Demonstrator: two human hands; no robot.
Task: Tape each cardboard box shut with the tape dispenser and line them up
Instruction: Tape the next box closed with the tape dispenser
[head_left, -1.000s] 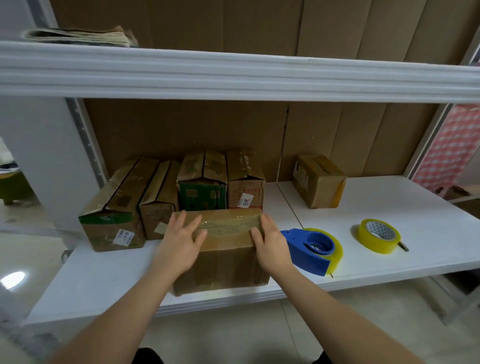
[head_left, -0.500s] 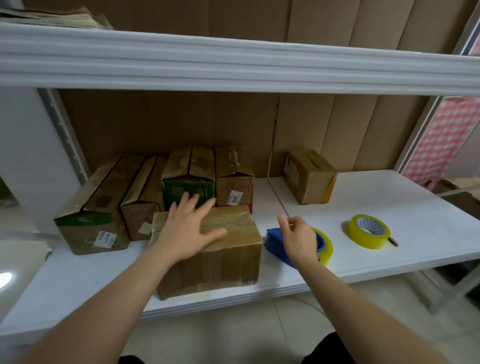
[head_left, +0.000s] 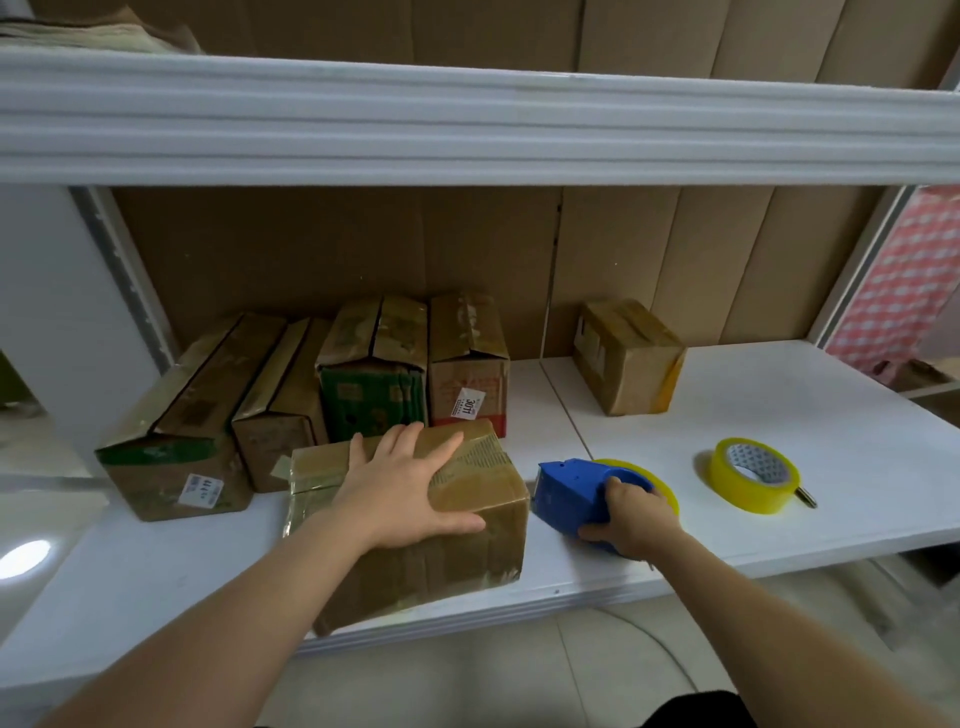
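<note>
White shelf (head_left: 779, 415), holding four boxes (head_left: 374, 374) in a row at back left, another box (head_left: 631, 358) apart at back right. Front box (head_left: 467, 540) at the shelf edge, left hand (head_left: 400, 493) flat on top, fingers spread. Just right, blue dispenser (head_left: 571, 491), gripped by right hand (head_left: 631, 517), fingers curled round it. Farther right, yellow tape roll (head_left: 753, 475).

It looks like a storeroom or small packing area. White metal shelves (head_left: 779, 415) have cardboard sheets (head_left: 363, 244) as the back wall, and labelled cardboard boxes (head_left: 374, 374) stand in a row, with a spare tape roll (head_left: 753, 475) near them.
</note>
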